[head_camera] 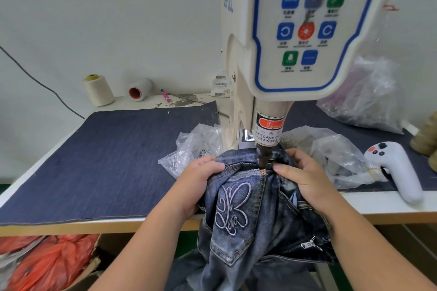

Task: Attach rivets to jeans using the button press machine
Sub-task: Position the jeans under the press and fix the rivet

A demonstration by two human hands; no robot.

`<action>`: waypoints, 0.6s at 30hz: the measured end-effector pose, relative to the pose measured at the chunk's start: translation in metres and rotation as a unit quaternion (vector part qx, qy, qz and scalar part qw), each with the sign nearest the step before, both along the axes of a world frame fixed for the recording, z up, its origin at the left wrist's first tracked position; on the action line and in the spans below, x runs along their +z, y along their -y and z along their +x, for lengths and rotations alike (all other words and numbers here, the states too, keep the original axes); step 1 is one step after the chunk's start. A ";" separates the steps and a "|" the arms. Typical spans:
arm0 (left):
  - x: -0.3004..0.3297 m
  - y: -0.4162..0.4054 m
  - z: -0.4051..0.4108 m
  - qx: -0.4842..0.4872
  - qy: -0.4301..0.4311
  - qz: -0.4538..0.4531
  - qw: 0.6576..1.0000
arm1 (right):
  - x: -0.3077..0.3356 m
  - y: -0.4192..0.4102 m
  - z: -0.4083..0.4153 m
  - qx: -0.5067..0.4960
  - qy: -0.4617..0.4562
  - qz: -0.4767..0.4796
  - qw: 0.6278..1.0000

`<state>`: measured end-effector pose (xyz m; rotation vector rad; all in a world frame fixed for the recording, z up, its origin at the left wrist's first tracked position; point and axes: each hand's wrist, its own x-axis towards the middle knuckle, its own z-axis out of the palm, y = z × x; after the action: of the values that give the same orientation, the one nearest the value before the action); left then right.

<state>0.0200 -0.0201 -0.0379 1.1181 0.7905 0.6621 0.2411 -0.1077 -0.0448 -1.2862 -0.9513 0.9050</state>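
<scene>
Jeans (238, 210) held up under the button press machine (279, 54), hanging off the front edge of the desk (71, 227). Pocket corner put right under the dark punch (263, 157), so the rivet lands on the seam. Left hand (199, 182) curled round the cloth on one side, thumb on top, pulling it flat. Right hand (305, 177) gripping the other side the same way, thumb close beside the punch (the sticker above warns about fingers). Both pulling apart a little, most likely to keep the thick fold smooth and still. Rivet itself too small to see, maybe hidden under the punch tip. Plastic bags (189, 149) kept near on the blue mat (106, 160), handy for more parts. White controller (397, 168) lying off to the right.
</scene>
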 end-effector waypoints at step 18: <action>0.001 -0.003 0.000 0.030 -0.022 -0.017 0.999 | 0.003 0.000 -0.001 0.005 -0.003 -0.009 1.000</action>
<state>0.0203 -0.0176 -0.0371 1.0839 0.8721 0.6738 0.2402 -0.1079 -0.0422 -1.2951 -0.9474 0.9266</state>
